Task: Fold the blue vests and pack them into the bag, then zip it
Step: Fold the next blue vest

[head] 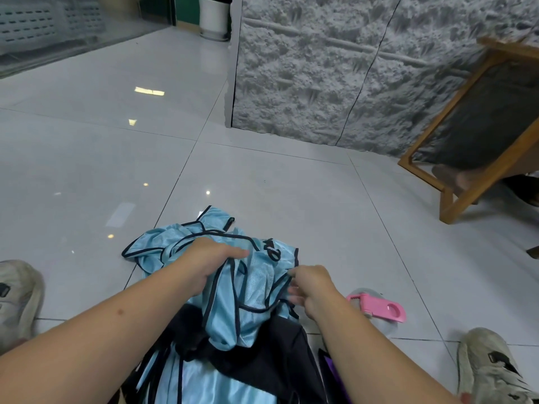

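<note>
Blue vests (233,290): left hand (208,265) grip bunches fabric; right hand (310,287) grip pinches edge.

Glossy grey tiled floor (262,185) carries a crumpled heap of blue vests (175,246), a black bag (280,354), a pink-lidded bottle (379,310) and a wooden frame (466,196).

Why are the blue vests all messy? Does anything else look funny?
The blue vests lie crumpled in a heap on the floor, unfolded, spilling over the black bag. The left hand and right hand grip one. A pink-lidded bottle lies tipped over beside the bag.
</note>
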`<state>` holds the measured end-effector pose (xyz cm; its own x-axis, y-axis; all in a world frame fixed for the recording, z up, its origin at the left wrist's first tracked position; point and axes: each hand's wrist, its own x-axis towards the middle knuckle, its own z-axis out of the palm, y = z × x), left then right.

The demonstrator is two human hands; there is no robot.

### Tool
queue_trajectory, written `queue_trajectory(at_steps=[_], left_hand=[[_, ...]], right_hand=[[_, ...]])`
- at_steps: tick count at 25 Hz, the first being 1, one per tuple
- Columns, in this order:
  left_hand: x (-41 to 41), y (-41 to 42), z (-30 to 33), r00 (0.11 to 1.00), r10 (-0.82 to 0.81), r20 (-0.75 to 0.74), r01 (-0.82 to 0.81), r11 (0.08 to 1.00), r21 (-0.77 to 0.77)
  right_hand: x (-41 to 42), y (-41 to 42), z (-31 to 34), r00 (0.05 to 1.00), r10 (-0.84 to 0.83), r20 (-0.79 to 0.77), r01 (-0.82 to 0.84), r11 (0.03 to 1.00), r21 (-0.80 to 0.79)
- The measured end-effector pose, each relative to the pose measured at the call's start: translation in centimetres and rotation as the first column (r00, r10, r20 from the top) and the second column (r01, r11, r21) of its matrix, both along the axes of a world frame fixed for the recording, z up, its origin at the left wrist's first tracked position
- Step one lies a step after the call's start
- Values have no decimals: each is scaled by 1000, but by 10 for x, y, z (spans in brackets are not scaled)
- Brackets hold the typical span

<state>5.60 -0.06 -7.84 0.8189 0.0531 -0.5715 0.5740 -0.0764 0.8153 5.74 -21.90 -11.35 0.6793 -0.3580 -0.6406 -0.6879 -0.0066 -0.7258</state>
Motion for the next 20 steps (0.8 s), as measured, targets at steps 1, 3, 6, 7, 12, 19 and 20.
queue_trajectory(at_steps=[1,3,6,7,12,19,20], left_hand=[[0,1,-4,999,-14,-41,15,1000,19],[0,1,-7,998,2,-57,-2,1000,-1],[-3,-3,-2,999,11,-32,-14,994,-105],[-5,-5,2,1000,2,-25,-5,993,-117],[-7,-6,7,999,-36,15,38,988,-148],[-5,-1,28,995,-32,95,60,952,-301],[-5,-4,35,989,-32,147,72,959,-274]], right_hand=[[-3,2,-6,999,32,-34,-32,999,-18],[-7,5,-14,998,55,-22,-55,998,26],[-8,9,-23,998,54,29,-57,989,140],[-7,10,-25,998,48,38,-53,989,137],[-3,14,-30,998,37,47,-40,997,68],[4,14,23,918,-95,384,-19,959,283],[8,13,35,902,-82,424,-46,958,282]])
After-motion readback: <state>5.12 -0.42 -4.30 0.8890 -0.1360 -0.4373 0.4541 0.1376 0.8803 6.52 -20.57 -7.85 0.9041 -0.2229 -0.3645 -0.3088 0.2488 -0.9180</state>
